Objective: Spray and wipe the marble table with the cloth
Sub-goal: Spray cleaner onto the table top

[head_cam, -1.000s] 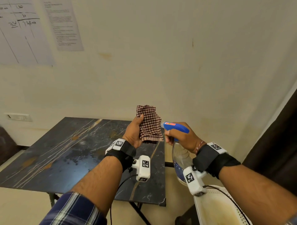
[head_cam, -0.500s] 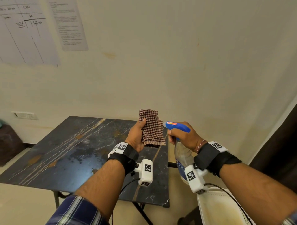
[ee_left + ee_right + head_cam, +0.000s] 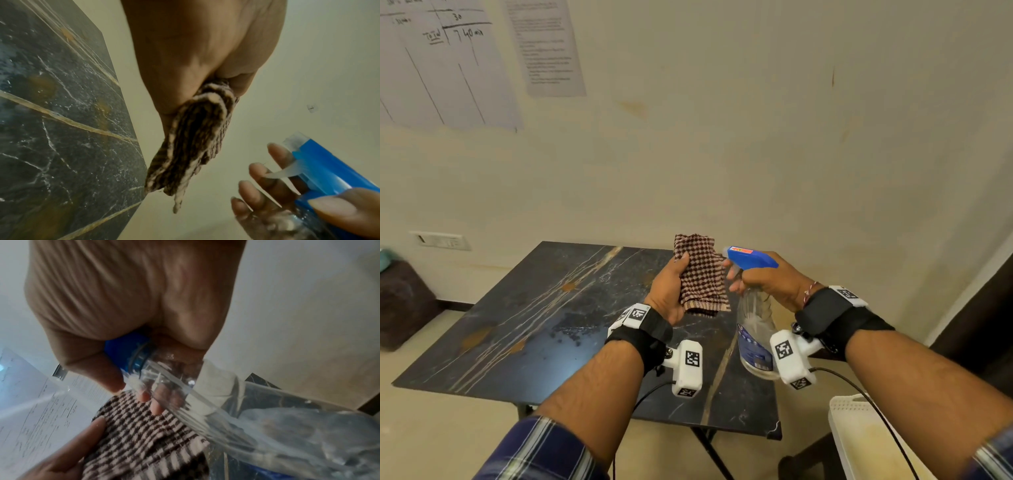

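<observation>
A plain room, most likely in a home or small office put to use for recording. Bare cream-painted walls (image 3: 756, 137) carry scuffs and stains; large white paper sheets with hand-drawn lines and notes (image 3: 441, 68) hang beside a printed page (image 3: 548, 48). A white switch plate (image 3: 441, 240) sits low on the wall behind a black marble folding table with gold veins (image 3: 534, 325).

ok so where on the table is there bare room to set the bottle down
The marble table top carries nothing: the whole left and middle stretch, from the wall edge to the near edge, is open but stained and wet. Only the right end is crowded, where the left hand holds the checked cloth beside the spray bottle.
</observation>
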